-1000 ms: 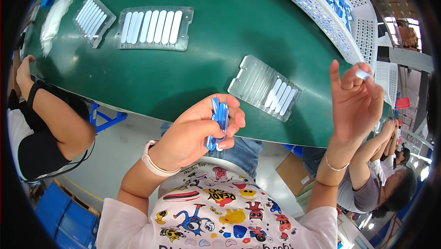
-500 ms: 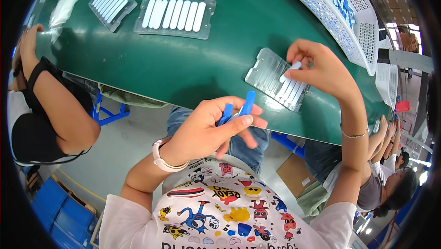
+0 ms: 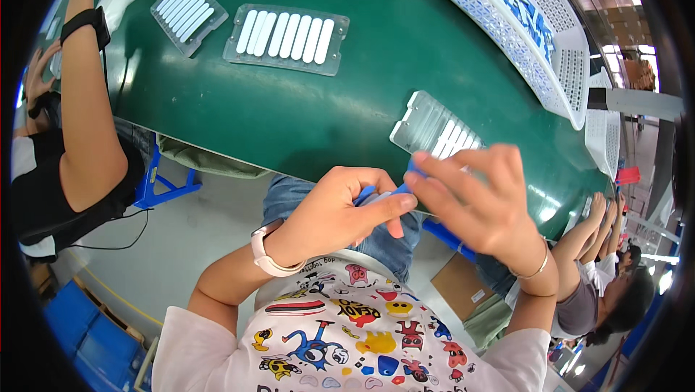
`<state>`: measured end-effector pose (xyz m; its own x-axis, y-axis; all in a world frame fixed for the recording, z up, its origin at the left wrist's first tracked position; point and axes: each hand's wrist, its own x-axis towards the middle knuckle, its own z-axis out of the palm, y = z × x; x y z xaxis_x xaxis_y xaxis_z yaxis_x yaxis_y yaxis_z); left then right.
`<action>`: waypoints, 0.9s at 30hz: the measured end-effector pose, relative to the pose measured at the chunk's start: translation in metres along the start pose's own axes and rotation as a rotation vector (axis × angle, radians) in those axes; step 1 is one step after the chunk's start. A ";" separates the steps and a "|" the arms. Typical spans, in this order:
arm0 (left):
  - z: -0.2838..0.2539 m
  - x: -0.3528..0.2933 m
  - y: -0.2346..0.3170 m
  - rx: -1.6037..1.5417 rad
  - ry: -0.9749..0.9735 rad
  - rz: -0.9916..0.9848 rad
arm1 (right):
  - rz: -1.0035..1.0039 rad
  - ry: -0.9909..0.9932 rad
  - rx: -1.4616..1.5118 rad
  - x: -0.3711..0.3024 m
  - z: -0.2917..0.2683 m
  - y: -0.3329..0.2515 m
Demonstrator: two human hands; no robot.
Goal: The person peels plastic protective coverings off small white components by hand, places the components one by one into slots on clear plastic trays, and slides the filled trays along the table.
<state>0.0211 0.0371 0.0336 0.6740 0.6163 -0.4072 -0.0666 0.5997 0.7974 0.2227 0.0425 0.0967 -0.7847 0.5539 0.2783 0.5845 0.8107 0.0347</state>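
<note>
My left hand (image 3: pixel 340 200) is closed around several blue strips (image 3: pixel 367 195) above my lap, just off the table edge. My right hand (image 3: pixel 481 200), slightly blurred, has its thumb and fingertips pinched at a blue strip (image 3: pixel 415 169) that sticks up beside the left thumb. Whether a white strip is also between those fingers is hidden. Beyond the right hand lies a clear plastic tray (image 3: pixel 418 120) with narrow slots. White rounded strips (image 3: pixel 450 138) fill its right part, while the left slots are bare; the hand covers its near right corner.
Two more clear trays with white strips, a middle one (image 3: pixel 339 48) and a smaller left one (image 3: pixel 192 48), lie on the green table (image 3: pixel 289 117). A white perforated basket (image 3: pixel 499 37) of blue and white pieces stands at far right. A co-worker's arm (image 3: pixel 90 117) reaches in at left.
My right hand has left the slotted tray and come down and left to the blue strips at my left hand. The co-worker's arm at left has reached farther over the table.
</note>
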 end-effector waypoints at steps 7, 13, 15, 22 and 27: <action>0.005 0.002 0.000 -0.073 -0.012 -0.032 | 0.016 0.064 -0.040 -0.016 0.013 -0.006; 0.010 0.005 -0.011 -0.116 0.019 0.040 | 0.109 0.084 0.059 -0.018 0.024 -0.015; 0.010 0.008 -0.007 -0.156 0.042 -0.023 | 0.276 0.168 0.263 -0.020 0.029 -0.008; 0.008 0.013 0.002 -0.232 0.046 -0.029 | 0.919 0.193 0.602 -0.023 0.037 0.024; 0.010 0.012 -0.001 -0.043 0.100 0.048 | 0.786 0.102 0.517 -0.024 0.046 0.038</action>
<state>0.0366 0.0391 0.0320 0.5927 0.6914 -0.4132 -0.1301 0.5884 0.7980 0.2545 0.0687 0.0467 -0.1688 0.9778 0.1244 0.7551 0.2094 -0.6212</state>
